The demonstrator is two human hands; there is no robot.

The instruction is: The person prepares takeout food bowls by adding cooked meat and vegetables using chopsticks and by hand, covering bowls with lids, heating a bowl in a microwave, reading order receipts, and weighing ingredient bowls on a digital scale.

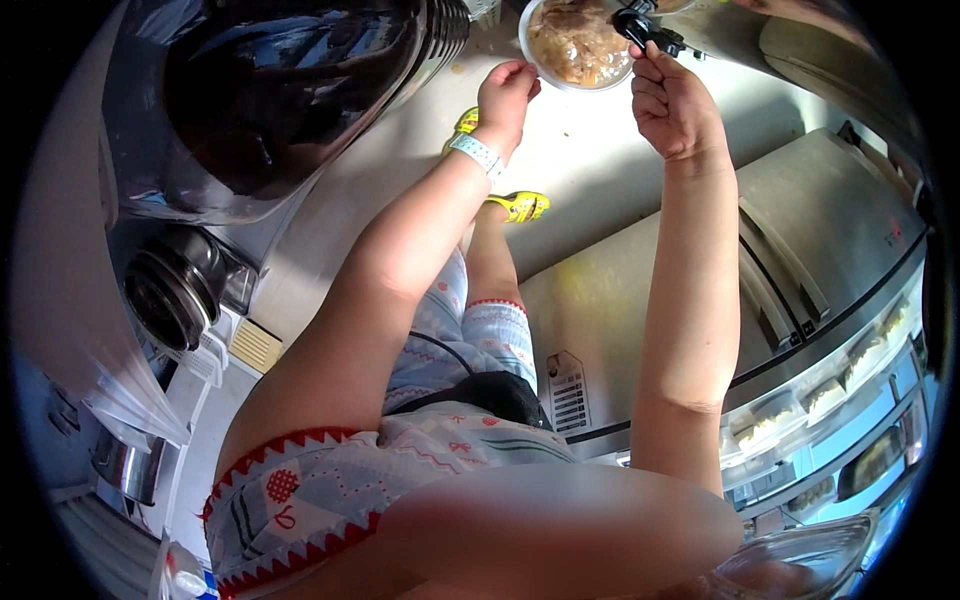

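Observation:
A pale-rimmed bowl (580,42) at the top centre holds brownish food in what looks like liquid. My left hand (508,102), with a light patterned band at the wrist, is just left of and below the bowl's rim. Its fingers are curled together, and no object shows in them. To the right of the bowl, my right hand (672,100) grips a small black object (640,25) between thumb and fingers. This object overlaps the bowl's right edge, and its exact kind is unclear.
A stainless steel refrigerator (620,300) stands at the right. Dark pans (170,290) sit at the left, below a large glossy black container (290,100). Yellow shoes (520,207) are on the pale floor (590,150). A clear glass dish (800,560) shows at the lower right.

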